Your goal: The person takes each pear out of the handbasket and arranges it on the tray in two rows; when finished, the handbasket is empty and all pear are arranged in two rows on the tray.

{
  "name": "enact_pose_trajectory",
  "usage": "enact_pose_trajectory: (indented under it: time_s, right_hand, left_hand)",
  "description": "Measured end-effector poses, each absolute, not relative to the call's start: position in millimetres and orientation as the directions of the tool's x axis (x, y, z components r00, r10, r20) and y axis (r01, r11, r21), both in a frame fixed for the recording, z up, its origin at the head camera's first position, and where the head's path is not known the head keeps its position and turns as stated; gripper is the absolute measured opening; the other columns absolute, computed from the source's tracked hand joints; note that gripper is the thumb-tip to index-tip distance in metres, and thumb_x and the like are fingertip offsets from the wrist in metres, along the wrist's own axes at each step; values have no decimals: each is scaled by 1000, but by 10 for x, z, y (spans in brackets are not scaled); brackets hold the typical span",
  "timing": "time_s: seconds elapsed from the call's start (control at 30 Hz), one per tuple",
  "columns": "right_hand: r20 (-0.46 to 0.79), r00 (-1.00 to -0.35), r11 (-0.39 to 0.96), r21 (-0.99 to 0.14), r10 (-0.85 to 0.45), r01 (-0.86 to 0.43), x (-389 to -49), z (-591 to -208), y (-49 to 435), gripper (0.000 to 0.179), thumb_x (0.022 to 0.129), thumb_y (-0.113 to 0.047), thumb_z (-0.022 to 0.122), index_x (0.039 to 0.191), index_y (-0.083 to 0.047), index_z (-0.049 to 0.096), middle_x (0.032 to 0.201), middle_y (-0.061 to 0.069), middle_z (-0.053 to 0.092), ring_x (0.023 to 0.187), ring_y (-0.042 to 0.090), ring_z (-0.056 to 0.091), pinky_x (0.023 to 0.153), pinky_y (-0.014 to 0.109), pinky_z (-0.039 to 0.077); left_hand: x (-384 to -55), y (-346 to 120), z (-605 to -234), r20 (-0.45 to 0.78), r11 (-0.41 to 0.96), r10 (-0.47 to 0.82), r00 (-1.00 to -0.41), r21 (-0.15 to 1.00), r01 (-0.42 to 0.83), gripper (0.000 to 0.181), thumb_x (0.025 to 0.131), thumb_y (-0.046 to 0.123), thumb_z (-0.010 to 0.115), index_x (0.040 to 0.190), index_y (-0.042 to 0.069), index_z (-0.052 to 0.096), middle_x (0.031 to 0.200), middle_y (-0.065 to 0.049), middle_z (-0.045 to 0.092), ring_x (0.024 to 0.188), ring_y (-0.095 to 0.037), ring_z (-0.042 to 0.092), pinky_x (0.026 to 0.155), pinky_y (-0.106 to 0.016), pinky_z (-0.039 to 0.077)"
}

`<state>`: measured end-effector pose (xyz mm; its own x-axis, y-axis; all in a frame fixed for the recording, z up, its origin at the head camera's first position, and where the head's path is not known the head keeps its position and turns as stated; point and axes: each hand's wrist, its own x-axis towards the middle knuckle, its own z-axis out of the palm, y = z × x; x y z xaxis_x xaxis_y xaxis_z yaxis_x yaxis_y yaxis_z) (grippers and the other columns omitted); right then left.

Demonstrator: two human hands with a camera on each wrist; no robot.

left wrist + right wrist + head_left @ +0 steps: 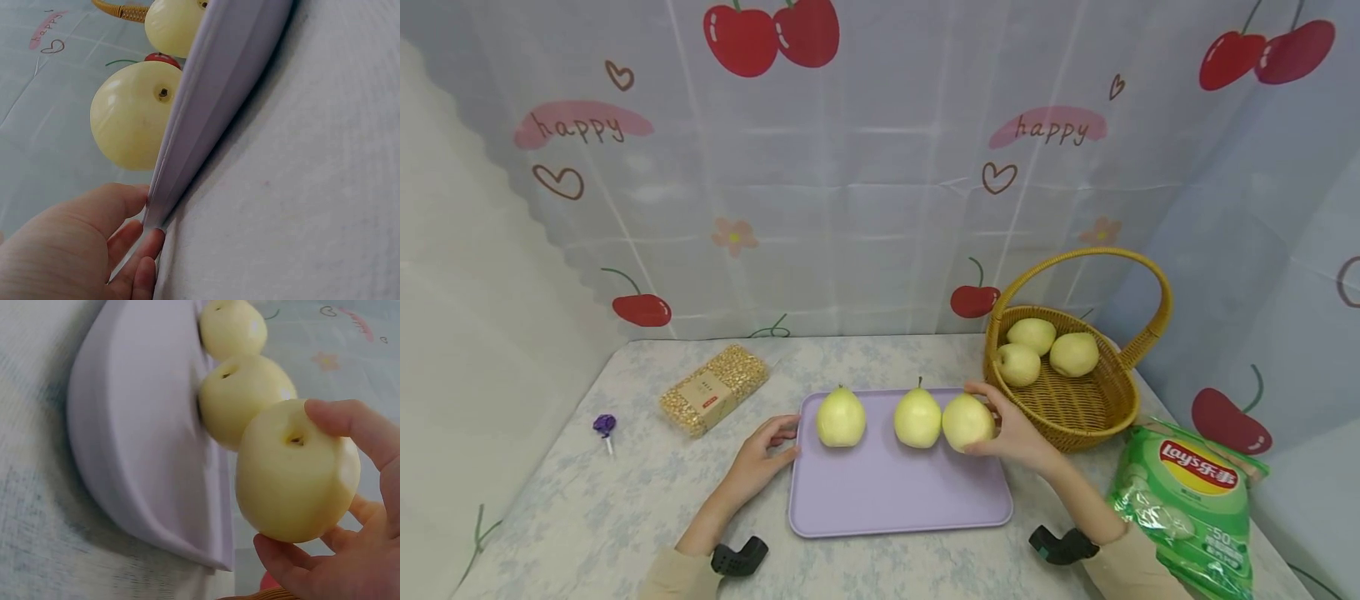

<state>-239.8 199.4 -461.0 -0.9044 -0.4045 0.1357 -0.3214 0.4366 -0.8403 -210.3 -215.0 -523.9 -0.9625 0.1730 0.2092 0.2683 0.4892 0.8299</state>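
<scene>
A pale yellow-green pear (pixel 967 422) is in the grip of my right hand (pixel 1017 433), over the right end of a light purple tray (pixel 898 500). In the right wrist view the thumb lies on the near side of this pear (pixel 297 481), with fingers around its other side. Whether it touches the tray is hard to tell. Beside it on the tray stands a middle pear (pixel 917 419), and farther left another pear (pixel 841 418). My left hand (pixel 758 462) holds the tray's left edge; the left wrist view shows the thumb at the rim (pixel 172 153) and fingertips lower down.
Several pears lie in a brown wicker basket (pixel 1078 408) with a tall handle, at the back right. A green chip bag (pixel 1195 508) lies in front of it. At the left are a pack of yellow kernels (pixel 715 389) and a purple lollipop (pixel 604 425).
</scene>
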Motion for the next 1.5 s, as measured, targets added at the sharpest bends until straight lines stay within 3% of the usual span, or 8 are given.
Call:
enact_pose_trajectory:
  time_s: [0.37, 0.7, 0.87, 1.0, 1.1, 1.27, 1.5]
  right_hand:
    - [119, -897, 432, -844, -425, -317, -2538, -4776, 1932, 89, 71, -13, 83, 144, -4, 34, 147, 22, 35, 118, 39, 47, 84, 36, 47]
    - [102, -880, 410, -856, -464, -315, -2670, -4798, 1889, 88, 73, -13, 82, 146, -7, 32, 147, 18, 36, 120, 33, 45, 89, 36, 43]
    - [108, -858, 376, -866, -502, -330, -2679, -4793, 1876, 91, 72, -12, 82, 146, -6, 31, 148, 19, 35, 124, 36, 42, 93, 37, 43]
    - [127, -854, 373, -860, -505, -348, -2670, -4797, 1871, 93, 71, -12, 84, 146, -5, 30, 148, 21, 35, 124, 39, 44, 90, 29, 47]
    - [132, -862, 387, -853, -489, -350, -2663, -4792, 1877, 93, 70, -11, 84, 146, -5, 31, 148, 21, 35, 123, 39, 45, 93, 34, 46]
    - [128, -872, 398, -852, -473, -341, -2662, -4779, 1886, 93, 69, -10, 84, 146, -8, 32, 149, 19, 34, 128, 42, 41, 101, 53, 37]
    - [125, -875, 383, -864, -467, -328, -2643, -4801, 1883, 94, 69, -11, 84, 147, -9, 31, 151, 18, 32, 130, 43, 40, 102, 55, 36]
  left_hand:
    - [-2110, -2138, -5247, 216, 487, 171, -961, 829, 273, 45, 90, 20, 66, 133, 8, 53, 131, -11, 58, 110, -23, 60, 95, -27, 47]
    - [-2086, -2127, -5186, 185, 489, 174, -967, 836, 248, 47, 90, 20, 65, 134, 9, 52, 132, -10, 57, 112, -25, 59, 97, -30, 47]
    - [-2082, -2118, -5178, 196, 487, 166, -966, 836, 254, 46, 90, 18, 66, 133, 7, 53, 131, -12, 57, 112, -26, 60, 97, -36, 47]
    - [-2025, -2077, -5064, 178, 485, 165, -970, 842, 237, 46, 90, 12, 64, 133, 1, 51, 132, -17, 56, 113, -32, 59, 98, -45, 46]
    - [-1957, -2035, -4900, 163, 482, 172, -971, 846, 228, 46, 90, 8, 63, 133, -3, 50, 132, -22, 55, 113, -36, 58, 99, -48, 45]
    - [-1938, -2022, -4826, 171, 487, 177, -969, 841, 237, 45, 89, 7, 64, 131, -5, 51, 130, -22, 56, 112, -36, 59, 98, -46, 46]
    - [-2063, -2092, -5134, 185, 498, 166, -969, 832, 244, 46, 90, 15, 65, 133, 4, 52, 131, -15, 57, 112, -30, 59, 98, -42, 46]
